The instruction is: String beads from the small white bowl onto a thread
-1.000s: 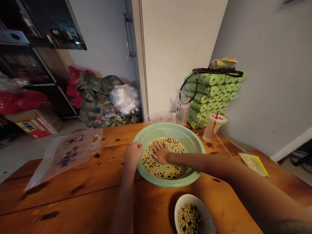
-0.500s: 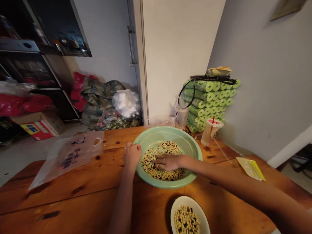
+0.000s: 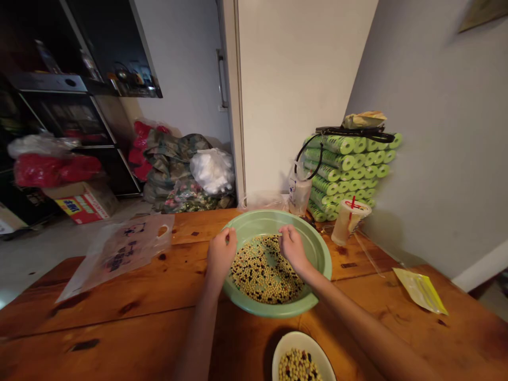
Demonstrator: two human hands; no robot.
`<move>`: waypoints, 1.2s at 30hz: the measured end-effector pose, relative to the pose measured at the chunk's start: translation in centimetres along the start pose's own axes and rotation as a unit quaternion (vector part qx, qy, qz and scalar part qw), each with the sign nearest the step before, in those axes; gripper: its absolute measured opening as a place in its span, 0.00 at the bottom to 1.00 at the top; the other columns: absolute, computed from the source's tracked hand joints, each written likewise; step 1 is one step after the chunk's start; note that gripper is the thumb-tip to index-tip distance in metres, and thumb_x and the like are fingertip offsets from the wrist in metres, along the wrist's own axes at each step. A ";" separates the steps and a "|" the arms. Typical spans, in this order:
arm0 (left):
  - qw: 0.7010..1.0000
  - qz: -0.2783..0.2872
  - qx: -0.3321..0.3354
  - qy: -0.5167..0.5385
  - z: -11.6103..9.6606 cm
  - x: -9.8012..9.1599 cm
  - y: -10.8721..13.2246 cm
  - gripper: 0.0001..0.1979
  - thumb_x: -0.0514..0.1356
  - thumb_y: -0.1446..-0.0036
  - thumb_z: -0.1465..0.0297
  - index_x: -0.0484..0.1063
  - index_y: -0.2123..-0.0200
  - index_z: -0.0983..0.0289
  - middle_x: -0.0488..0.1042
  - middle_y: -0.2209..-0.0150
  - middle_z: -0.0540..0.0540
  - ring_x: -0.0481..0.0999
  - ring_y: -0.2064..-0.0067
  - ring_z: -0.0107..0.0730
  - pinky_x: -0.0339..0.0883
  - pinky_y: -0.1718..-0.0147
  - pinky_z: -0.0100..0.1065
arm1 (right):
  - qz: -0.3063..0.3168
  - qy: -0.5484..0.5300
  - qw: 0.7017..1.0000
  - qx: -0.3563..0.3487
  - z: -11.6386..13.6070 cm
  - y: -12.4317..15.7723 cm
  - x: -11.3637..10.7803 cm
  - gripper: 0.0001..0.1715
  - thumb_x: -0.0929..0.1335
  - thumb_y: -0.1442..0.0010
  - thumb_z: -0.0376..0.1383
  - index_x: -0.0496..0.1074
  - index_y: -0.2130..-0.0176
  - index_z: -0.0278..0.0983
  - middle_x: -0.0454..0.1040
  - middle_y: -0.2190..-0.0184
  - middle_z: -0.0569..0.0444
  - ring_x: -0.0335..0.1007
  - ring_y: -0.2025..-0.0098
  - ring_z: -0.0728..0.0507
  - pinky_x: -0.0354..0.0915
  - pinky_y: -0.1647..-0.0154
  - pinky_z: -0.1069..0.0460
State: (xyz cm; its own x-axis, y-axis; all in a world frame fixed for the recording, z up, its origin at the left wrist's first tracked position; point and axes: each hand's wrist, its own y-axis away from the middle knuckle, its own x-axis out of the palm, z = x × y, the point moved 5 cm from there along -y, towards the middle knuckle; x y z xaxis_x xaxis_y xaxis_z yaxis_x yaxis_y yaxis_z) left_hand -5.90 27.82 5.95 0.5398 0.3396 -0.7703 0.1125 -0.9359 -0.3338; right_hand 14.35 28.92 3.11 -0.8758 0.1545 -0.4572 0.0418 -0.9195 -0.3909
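A wide green basin (image 3: 317, 243) stands on the wooden table (image 3: 130, 312). It holds a layer of mixed yellow and black beans (image 3: 262, 272). My left hand (image 3: 221, 253) is closed over the basin's left rim. My right hand (image 3: 292, 247) is inside the basin at the far side, fingers curled down over the beans; what they hold is hidden. A small white bowl (image 3: 278, 355) with the same mixed beans sits at the near edge, just in front of the basin.
A clear plastic bag (image 3: 119, 251) lies on the table's left. A drink cup with a red straw (image 3: 349, 221), a small bottle (image 3: 298, 194) and a stack of green rolls (image 3: 349, 164) stand at the back right. A yellow packet (image 3: 420, 290) lies at right.
My right hand lay flat on the beans, swept toward the near side, then moved to the basin's far side with fingers curled. The left hand stayed on the rim.
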 end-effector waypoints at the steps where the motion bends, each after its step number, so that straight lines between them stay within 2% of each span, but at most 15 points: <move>1: 1.000 0.006 0.002 0.008 -0.4 0.2 0.2 0.23 0.40 0.32 0.66 0.72 0.70 0.64 0.76 0.72 0.55 0.73 0.69 0.31 0.64 0.67 0.31 | -0.019 -0.003 1.000 0.009 -0.4 0.0 -0.2 0.17 0.62 0.33 0.45 0.69 0.57 0.34 0.73 0.65 0.53 0.70 0.69 0.48 0.68 0.67 0.49; 3: 0.999 0.025 0.012 0.018 -1.1 0.8 0.6 0.23 0.41 0.32 0.65 0.72 0.71 0.64 0.75 0.74 0.54 0.73 0.71 0.30 0.64 0.69 0.30 | -0.046 -0.001 0.999 0.025 -1.1 0.1 -0.4 0.18 0.63 0.34 0.46 0.69 0.57 0.34 0.72 0.65 0.53 0.69 0.69 0.47 0.68 0.67 0.49; 5: 0.998 0.055 0.028 0.028 -1.4 1.4 0.9 0.20 0.47 0.33 0.62 0.71 0.71 0.65 0.74 0.74 0.51 0.72 0.72 0.28 0.66 0.69 0.31 | -0.068 0.000 0.997 0.036 -1.5 0.4 -0.5 0.17 0.62 0.34 0.46 0.69 0.60 0.34 0.71 0.67 0.54 0.68 0.69 0.47 0.67 0.66 0.49; 7: 0.994 0.091 0.040 0.036 -1.4 2.1 1.1 0.18 0.53 0.36 0.60 0.71 0.71 0.67 0.73 0.75 0.49 0.72 0.73 0.27 0.67 0.69 0.32 | -0.082 0.007 0.996 0.042 -1.7 0.8 -0.6 0.17 0.61 0.33 0.44 0.68 0.63 0.34 0.70 0.69 0.55 0.68 0.69 0.47 0.65 0.65 0.49; 9: 0.993 0.107 0.036 0.038 -1.0 2.7 1.1 0.18 0.55 0.37 0.59 0.71 0.71 0.67 0.72 0.75 0.48 0.72 0.74 0.26 0.69 0.69 0.33 | -0.088 0.020 0.995 0.045 -1.8 1.0 -0.7 0.16 0.58 0.33 0.42 0.66 0.65 0.36 0.69 0.72 0.55 0.67 0.69 0.45 0.64 0.64 0.49; 14: 0.998 0.041 -0.036 -0.008 0.4 2.6 0.2 0.16 0.52 0.35 0.60 0.71 0.62 0.66 0.75 0.66 0.53 0.74 0.66 0.30 0.70 0.63 0.37 | -0.091 0.068 0.992 0.055 -1.8 0.8 -1.1 0.16 0.53 0.34 0.40 0.65 0.62 0.39 0.71 0.73 0.53 0.68 0.70 0.42 0.64 0.67 0.49; 17: 0.998 0.010 -0.047 -0.041 0.4 2.3 0.1 0.14 0.51 0.34 0.64 0.72 0.62 0.66 0.75 0.62 0.56 0.74 0.59 0.34 0.67 0.56 0.41 | -0.083 0.106 0.989 0.066 -1.9 0.3 -1.4 0.19 0.51 0.34 0.39 0.65 0.57 0.38 0.72 0.72 0.51 0.69 0.70 0.41 0.64 0.68 0.49; 20: 0.996 -0.001 -0.036 -0.076 -0.1 2.2 0.7 0.15 0.50 0.36 0.68 0.76 0.63 0.66 0.74 0.54 0.61 0.70 0.50 0.41 0.62 0.49 0.42 | -0.047 0.152 0.984 0.079 -2.0 0.3 -1.2 0.19 0.53 0.36 0.36 0.66 0.54 0.37 0.74 0.70 0.49 0.70 0.68 0.41 0.63 0.66 0.49; 24: 0.990 -0.023 -0.054 -0.129 -0.7 2.1 1.6 0.18 0.49 0.37 0.67 0.78 0.59 0.66 0.66 0.45 0.67 0.62 0.43 0.51 0.57 0.46 0.48 | 0.035 0.223 0.969 0.099 -2.2 1.2 -0.6 0.17 0.58 0.39 0.30 0.68 0.53 0.33 0.75 0.62 0.45 0.72 0.62 0.40 0.63 0.60 0.47; 27: 0.983 -0.030 -0.079 -0.164 -1.0 2.1 2.1 0.19 0.49 0.37 0.67 0.78 0.57 0.67 0.63 0.43 0.70 0.62 0.43 0.55 0.58 0.48 0.51 | 0.096 0.271 0.951 0.110 -2.3 2.2 -0.1 0.15 0.60 0.37 0.29 0.69 0.52 0.31 0.74 0.58 0.45 0.72 0.58 0.41 0.64 0.56 0.45; 30: 0.976 -0.026 -0.089 -0.196 -1.1 2.1 2.3 0.19 0.49 0.38 0.68 0.78 0.57 0.69 0.60 0.41 0.72 0.63 0.45 0.55 0.60 0.51 0.50 | 0.141 0.314 0.931 0.121 -2.3 3.0 0.3 0.12 0.64 0.35 0.34 0.69 0.52 0.33 0.73 0.55 0.48 0.71 0.54 0.41 0.65 0.52 0.43; 36: 0.965 -0.005 -0.090 -0.248 -0.8 2.4 2.6 0.15 0.55 0.43 0.72 0.79 0.59 0.69 0.59 0.39 0.72 0.65 0.47 0.55 0.63 0.54 0.48 | 0.177 0.383 0.894 0.154 -1.7 3.6 0.4 0.18 0.66 0.35 0.39 0.68 0.48 0.34 0.70 0.49 0.47 0.69 0.50 0.39 0.67 0.50 0.39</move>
State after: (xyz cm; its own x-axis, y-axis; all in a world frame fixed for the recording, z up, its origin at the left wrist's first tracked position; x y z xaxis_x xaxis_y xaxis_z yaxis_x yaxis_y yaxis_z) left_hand -3.63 26.16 3.69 0.0778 0.3094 -0.9477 0.2827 -0.9185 -0.2766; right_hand 14.94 26.30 0.17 -0.2435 -0.0712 -0.9673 0.0133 -0.9975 0.0701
